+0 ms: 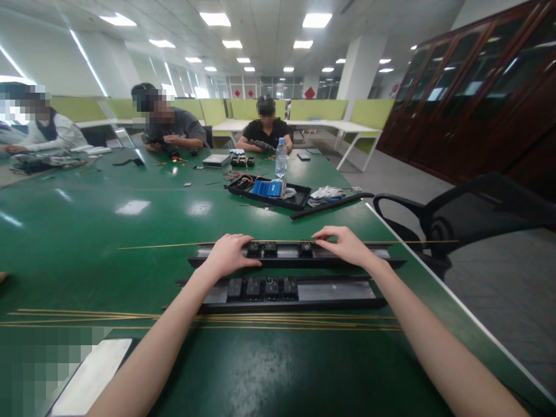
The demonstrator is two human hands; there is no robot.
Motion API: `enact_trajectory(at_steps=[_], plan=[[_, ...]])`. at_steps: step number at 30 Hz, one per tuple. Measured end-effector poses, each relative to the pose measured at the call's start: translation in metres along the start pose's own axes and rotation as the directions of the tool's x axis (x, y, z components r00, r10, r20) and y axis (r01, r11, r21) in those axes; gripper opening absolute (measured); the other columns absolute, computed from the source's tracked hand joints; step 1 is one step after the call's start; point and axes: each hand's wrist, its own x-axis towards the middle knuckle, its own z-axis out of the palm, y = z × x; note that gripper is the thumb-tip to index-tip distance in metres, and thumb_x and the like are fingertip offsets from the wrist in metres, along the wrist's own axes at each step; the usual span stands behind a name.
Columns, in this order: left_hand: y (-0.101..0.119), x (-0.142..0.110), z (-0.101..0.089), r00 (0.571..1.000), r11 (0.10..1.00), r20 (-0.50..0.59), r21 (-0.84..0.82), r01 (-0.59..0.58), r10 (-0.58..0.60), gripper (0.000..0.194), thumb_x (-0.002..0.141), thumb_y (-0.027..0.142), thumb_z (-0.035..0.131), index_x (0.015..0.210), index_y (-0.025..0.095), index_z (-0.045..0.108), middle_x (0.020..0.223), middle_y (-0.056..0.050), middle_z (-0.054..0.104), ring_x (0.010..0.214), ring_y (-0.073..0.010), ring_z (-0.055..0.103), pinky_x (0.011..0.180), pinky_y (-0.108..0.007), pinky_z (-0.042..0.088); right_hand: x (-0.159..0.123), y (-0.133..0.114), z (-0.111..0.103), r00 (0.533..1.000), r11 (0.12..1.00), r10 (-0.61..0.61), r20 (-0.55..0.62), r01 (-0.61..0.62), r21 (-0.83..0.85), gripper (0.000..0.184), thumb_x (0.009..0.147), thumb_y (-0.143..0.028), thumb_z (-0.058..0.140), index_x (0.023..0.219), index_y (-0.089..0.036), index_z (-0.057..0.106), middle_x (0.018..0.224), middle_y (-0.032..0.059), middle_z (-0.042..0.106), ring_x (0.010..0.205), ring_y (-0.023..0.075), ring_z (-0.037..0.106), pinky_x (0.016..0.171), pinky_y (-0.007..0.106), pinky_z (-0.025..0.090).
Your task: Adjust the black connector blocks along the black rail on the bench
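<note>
Forearms (425,330), right hand (341,243) at rod (282,241), rod overhanging edge (460,307)

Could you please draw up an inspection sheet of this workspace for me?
Surface: green table, glossy, showing light reflections.
Job's things: farther black channel, three black blocks visible; nearer channel, four blocks; long brass-coloured rod along the farther one.
Clutter: loose rods on the near side; beyond the channels, black tray with blue item, bottle, whitish cloth.
Hands: left hand at the farther channel's left part; right hand, fingertips at the long rod; grip unclear for both.
Cables: reddish strands, perhaps wires, in the tray's left end.
Surroundings: three people beyond; black chair and dark-red cabinets at right.
</note>
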Motion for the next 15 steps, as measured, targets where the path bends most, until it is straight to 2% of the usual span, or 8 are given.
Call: enact_trajectory(at_steps=[6,15], plan=[[-0.002,0.0,0.001,1.0,1.0,-0.006,0.007,-0.009,0.009,0.073,0.073,0.073,0.069,0.121,0.018,0.069,0.119,-0.012,0.074,0.106,-0.0333,0.069,0.094,-0.042,0.05,0.001,-0.002,0.012,0.999,0.999,0.048,-0.019,-0.048,-0.009,0.02,0.088,-0.034,0.062,0.092,-0.021,0.077,0.095,0.0037,0.078,0.09,0.0221,0.071,0.08,0.033,0.053],[0.0,0.0,0.002,1.0,1.0,-0.01,0.008,-0.01,0.01,0.071,0.073,0.072,0.07,0.119,0.018,0.069,0.117,-0.012,0.075,0.107,-0.0328,0.069,0.093,-0.041,0.05,0.001,-0.008,0.01,0.999,0.998,0.051,-0.012,-0.051,-0.023,0.019,0.087,-0.032,0.062,0.089,-0.021,0.078,0.092,0.0032,0.078,0.087,0.0214,0.071,0.078,0.032,0.052]])
